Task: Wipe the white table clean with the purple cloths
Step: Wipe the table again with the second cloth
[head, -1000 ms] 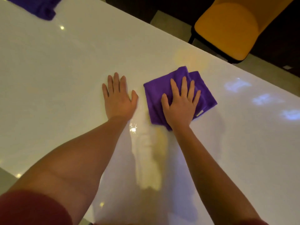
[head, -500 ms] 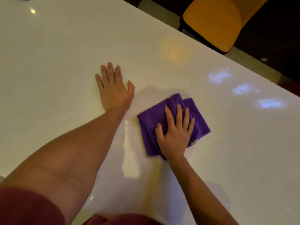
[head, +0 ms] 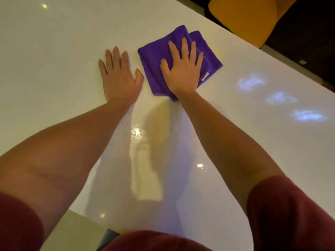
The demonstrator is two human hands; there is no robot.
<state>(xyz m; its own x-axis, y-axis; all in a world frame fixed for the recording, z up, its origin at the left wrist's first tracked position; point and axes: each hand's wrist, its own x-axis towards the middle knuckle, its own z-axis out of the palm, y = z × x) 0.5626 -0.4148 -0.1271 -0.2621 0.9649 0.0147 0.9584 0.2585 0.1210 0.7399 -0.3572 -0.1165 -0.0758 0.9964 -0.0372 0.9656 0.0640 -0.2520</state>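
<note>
Dim warm light, glare spots on the glossy white table [head: 54, 51], soft arm shadows, slight blur

You're in what looks like a dining spot, maybe a cafe or restaurant, though it could be a home dining room, hard to say for sure. The big giveaway is the long glossy white counter [head: 54, 51] with a mirror-like top that reflects small ceiling lights and bluish patches. Past its far edge sits a mustard-yellow padded chair with a dark frame [head: 250, 17], on a dim floor [head: 308, 42]. The lighting's warm and low everywhere, and a pale tiled-looking floor strip [head: 76, 230] shows at the near edge.
</note>
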